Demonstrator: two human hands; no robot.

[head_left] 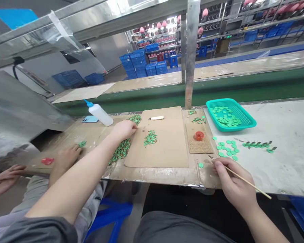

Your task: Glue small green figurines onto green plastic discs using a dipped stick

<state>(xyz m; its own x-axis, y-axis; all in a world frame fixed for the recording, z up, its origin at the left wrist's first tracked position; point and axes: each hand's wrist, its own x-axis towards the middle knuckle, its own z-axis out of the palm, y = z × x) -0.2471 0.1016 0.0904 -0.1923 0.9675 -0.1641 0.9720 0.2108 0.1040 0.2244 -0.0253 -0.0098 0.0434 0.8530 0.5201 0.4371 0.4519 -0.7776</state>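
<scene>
My left hand (125, 130) reaches far over to the left edge of a cardboard sheet (169, 148). Its fingers are pinched together beside piles of tiny green-and-brown pieces (120, 150); whatever may be between the fingertips is hidden. A smaller heap of such pieces (150, 138) lies on the sheet. In my right hand (234, 184) is a thin paintbrush (248, 183) with a pale wooden handle, its dark tip pointing up and left. That tip is just below a brown board (200, 146) bearing a small red cap (199, 135). Round green discs (228, 149) lie beyond the hand.
A green basket (252, 123) of discs stands at the back right, near a row of discs with dark stems (257, 144). A craft knife (157, 118), a squeeze bottle (101, 114) and a phone (89, 119) lie farther back. A co-worker's hand (68, 157) rests at left.
</scene>
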